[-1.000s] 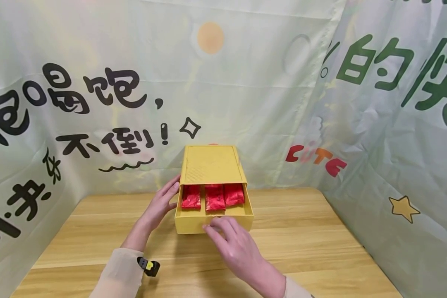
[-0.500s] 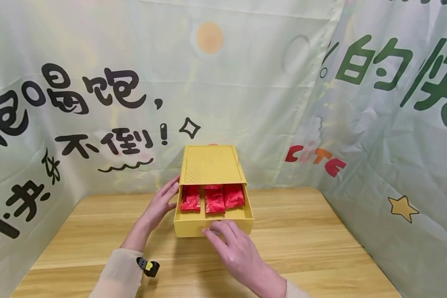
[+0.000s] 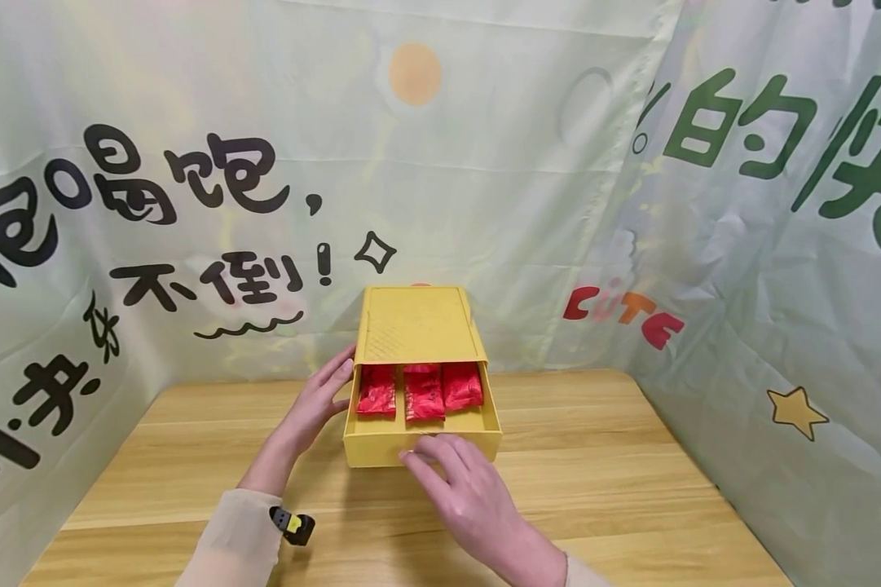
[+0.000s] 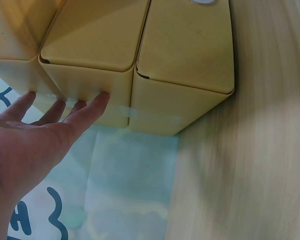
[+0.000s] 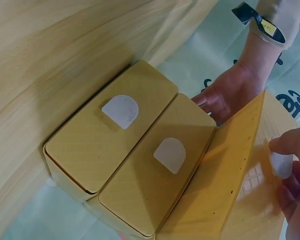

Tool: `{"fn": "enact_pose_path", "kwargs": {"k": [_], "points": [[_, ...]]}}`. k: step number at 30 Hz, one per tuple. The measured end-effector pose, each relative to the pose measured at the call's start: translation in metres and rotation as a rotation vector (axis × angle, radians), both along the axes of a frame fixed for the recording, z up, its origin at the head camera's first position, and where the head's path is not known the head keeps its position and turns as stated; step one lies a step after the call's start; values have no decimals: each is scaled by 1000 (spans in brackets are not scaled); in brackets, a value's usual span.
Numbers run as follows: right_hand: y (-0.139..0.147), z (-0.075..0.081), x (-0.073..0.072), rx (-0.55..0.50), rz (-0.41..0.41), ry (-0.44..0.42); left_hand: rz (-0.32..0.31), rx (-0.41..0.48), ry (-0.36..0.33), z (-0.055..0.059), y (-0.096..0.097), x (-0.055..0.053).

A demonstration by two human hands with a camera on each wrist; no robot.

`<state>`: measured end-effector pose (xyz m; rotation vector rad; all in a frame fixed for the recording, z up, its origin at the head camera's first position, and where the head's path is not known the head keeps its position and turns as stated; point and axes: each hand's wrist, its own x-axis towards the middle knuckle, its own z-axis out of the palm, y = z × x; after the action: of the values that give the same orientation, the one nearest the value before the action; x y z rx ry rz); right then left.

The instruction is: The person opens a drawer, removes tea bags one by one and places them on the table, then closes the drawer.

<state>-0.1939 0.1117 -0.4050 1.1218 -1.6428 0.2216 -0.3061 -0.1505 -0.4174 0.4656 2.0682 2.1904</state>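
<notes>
One ylw drawer (image 3: 374,450), knob (image 5: 282,164) in R hand (image 3: 471,493), L hand (image 3: 315,409) on cab's (image 3: 420,326) left.

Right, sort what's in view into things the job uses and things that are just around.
In use:
yellow cabinet, left hand against its side
open drawer
white knob, pinched by right hand
red packets in that drawer, probably

Just around:
two shut drawers
wooden table
printed cloth
black strap at the left wrist
</notes>
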Motion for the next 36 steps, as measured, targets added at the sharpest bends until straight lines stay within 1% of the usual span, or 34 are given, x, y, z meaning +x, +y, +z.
{"fn": "enact_pose_path", "kwargs": {"k": [4, 8, 16, 23, 28, 31, 36], "points": [[2, 1, -1, -19, 32, 24, 7, 0, 0, 0, 0, 0], [3, 4, -1, -49, 56, 25, 22, -3, -6, 0, 0, 0], [5, 16, 3, -125, 91, -13, 28, -1, -13, 0, 0, 0], [11, 27, -1, -141, 99, -46, 27, 1, -12, 0, 0, 0], [18, 40, -7, -136, 81, -109, 25, -3, -11, 0, 0, 0], [22, 47, -12, -119, 69, -168, 23, -5, -11, 0, 0, 0], [28, 59, -19, -64, 30, -293, 24, -3, -13, 0, 1, 0]]}}
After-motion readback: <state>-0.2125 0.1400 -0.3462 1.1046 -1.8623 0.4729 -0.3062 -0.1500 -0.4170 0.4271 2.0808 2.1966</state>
